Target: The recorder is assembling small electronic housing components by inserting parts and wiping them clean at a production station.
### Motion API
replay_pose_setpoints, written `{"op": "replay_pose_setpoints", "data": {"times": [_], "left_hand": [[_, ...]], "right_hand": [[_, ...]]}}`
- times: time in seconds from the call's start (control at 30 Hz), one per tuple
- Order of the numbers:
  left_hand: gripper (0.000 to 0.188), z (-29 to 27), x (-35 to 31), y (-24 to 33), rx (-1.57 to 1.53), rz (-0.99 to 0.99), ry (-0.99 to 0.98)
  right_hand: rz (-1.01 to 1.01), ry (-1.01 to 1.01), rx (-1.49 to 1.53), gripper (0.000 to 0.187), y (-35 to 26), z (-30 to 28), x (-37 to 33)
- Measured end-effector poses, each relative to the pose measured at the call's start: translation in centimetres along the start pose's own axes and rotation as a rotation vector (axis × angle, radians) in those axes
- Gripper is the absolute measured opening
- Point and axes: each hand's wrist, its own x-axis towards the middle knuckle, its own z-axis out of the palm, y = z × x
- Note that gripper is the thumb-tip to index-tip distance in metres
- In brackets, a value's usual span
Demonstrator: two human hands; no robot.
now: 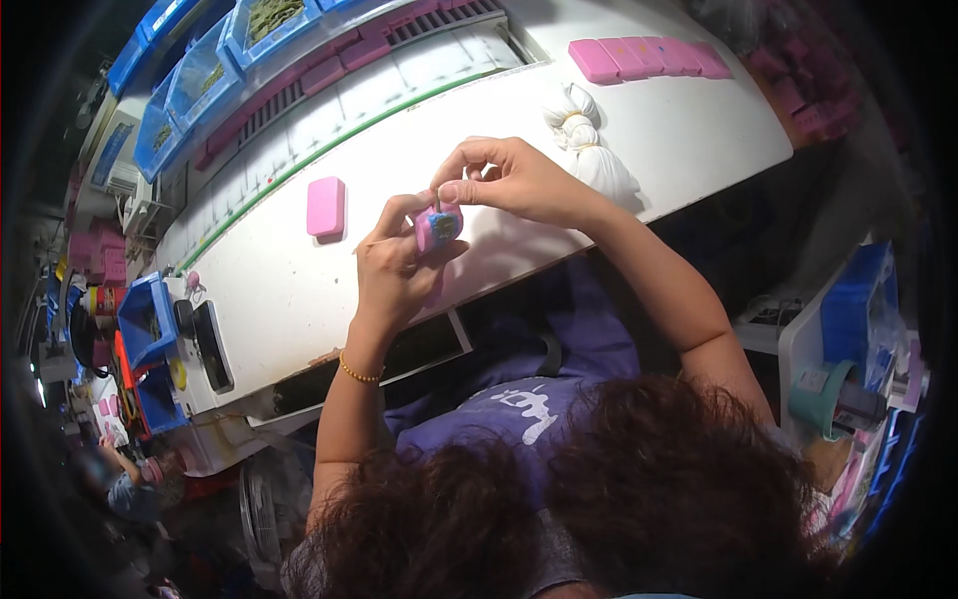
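Note:
My left hand is closed around a small pink block with a blue and dark greenish patch on the side facing me. At the top of that block, the thumb and fingers of my right hand pinch together. What they hold there is too small to make out. Left of my hands, another pink block with rounded corners lies flat on the white table. A tied bundle of white cloth lies just beyond my right forearm.
A row of several pink blocks lies at the far right. Along the far side runs a white belt with a green edge strip. Behind it stand blue bins holding small greenish pieces. A black bar-shaped object sits at the left end.

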Motion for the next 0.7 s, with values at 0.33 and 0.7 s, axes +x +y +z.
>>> {"op": "replay_pose_setpoints", "data": {"times": [0.33, 0.7], "left_hand": [[0.025, 0.7, 0.9, 0.4, -0.041, -0.053, -0.021], [0.025, 1.2, 0.6, -0.4, -0.151, -0.082, -0.046]], "right_hand": [[0.002, -0.172, -0.197, 0.022, -0.9, -1.9, 0.8], [0.199, -0.252, 0.197, 0.028, 1.5, -1.9, 0.8]]}}
